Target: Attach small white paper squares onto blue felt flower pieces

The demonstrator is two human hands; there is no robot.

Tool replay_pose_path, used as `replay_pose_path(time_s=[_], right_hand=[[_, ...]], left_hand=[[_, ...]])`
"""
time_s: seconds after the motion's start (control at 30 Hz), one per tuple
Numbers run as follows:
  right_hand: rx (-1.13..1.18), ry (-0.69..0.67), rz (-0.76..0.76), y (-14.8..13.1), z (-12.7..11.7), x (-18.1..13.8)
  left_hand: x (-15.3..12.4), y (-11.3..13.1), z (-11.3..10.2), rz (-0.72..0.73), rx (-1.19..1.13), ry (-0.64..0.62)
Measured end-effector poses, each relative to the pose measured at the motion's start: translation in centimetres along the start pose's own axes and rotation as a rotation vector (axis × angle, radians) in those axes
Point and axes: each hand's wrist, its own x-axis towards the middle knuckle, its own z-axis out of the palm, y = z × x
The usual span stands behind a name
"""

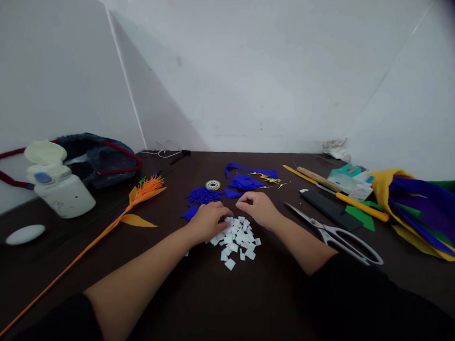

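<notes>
A loose pile of small white square pieces (236,238) lies on the dark table between my hands. My left hand (210,219) rests palm down at the pile's upper left edge, fingers curved and thumb apart from the index finger, touching the pieces. Just right of it, my right hand (258,208) is closed in a pinch above the pile's upper right edge; whatever is between its fingertips is hidden. Beyond my left hand are blue fringed strips (204,195) and a round white disc with a yellow rim (213,185). Blue fabric-like pieces (245,182) lie beyond my right hand.
Scissors (331,231) lie open at the right, beside a black flat bar (329,209), a yellow-handled tool (361,206) and folded coloured sheets (421,212). At left are an orange artificial flower (147,191), a white bottle (64,192) and a dark bag (110,163).
</notes>
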Motion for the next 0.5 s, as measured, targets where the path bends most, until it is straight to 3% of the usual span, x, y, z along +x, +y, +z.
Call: replay_pose_path(time_s=[0.2, 0.4, 0.5], right_hand=[[-0.001, -0.027, -0.009, 0.1, 0.0, 0.0], [0.088, -0.028, -0.16, -0.9, -0.3, -0.3], [0.141, -0.009, -0.149, -2.0, -0.2, -0.7]], left_hand=[[0.4, -0.2, 0.1, -0.041, -0.114, 0.087], [-0.5, 0.3, -1.4, -0.281, -0.498, 0.198], [-0.9, 0.9, -1.8, -0.345, -0.69, 0.227]])
